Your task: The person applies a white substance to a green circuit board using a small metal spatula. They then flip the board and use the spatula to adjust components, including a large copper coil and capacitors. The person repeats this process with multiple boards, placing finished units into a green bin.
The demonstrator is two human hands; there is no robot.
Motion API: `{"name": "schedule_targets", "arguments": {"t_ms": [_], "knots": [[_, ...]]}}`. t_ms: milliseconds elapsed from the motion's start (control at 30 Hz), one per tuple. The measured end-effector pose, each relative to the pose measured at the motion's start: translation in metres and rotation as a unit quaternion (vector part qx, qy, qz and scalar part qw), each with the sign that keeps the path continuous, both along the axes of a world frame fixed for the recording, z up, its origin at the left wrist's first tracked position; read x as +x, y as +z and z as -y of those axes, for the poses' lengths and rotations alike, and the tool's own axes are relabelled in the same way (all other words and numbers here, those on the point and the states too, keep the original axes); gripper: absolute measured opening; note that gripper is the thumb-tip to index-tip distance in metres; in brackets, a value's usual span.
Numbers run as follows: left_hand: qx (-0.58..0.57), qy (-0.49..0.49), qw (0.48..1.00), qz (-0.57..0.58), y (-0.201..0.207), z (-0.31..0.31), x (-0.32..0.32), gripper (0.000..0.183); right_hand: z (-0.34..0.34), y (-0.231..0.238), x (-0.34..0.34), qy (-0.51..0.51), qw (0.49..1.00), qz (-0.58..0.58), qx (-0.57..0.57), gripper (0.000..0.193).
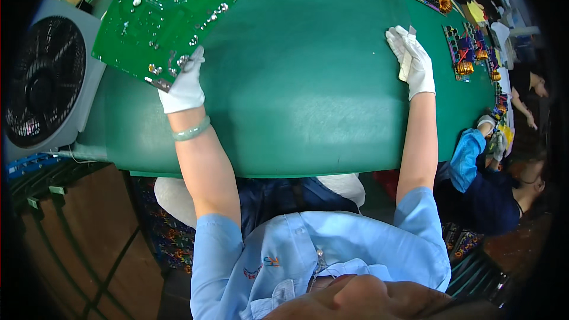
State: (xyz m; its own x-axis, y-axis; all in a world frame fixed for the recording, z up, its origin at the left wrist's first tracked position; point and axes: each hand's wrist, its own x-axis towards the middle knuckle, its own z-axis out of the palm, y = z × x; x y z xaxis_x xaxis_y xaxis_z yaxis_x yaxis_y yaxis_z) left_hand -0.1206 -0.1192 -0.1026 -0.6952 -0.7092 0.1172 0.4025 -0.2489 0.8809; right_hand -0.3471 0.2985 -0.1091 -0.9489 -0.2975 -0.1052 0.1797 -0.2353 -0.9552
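Green circuit board (160, 29) hangs on one left-hand grip

Nearest you, a pale bangle (191, 133) circles your left wrist, apart from the board; if you roll that wrist under the near edge, the bangle could knock it. Just beyond, your left hand (184, 88) is closed on the board's near corner, at the left of the green table (296, 83). That one grip looks like the weak point: with the weight reaching out past it, the corner could twist or slip in your smooth glove. You cannot count on the far edge being propped, as the view does not show it. Your fingers also lie beside shiny solder joints, whose tips could snag the fabric.

Your right hand (418, 62) is closed around a small pale item (405, 69) with a grey tip; its kind is unclear. If the tip is sharp, a careless sweep could scratch the board.

Farther out, the fan (47, 80) stands close to the board's left corner, so swinging wide could cause a bump. To your right, the coil-bearing boards (464, 67) could catch a stray elbow.
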Motion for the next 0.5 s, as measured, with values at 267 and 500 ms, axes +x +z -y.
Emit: {"name": "schedule_targets", "arguments": {"t_ms": [267,500], "knots": [[0.271,-0.142,0.909,-0.284,-0.008,0.039,0.005,0.031,0.075,0.027,0.014,0.104,0.993,0.015,-0.055,0.037],[0.359,-0.166,0.862,-0.317,-0.011,0.037,0.001,0.038,0.134,0.013,0.050,0.271,0.958,0.089,-0.043,0.033]]}}
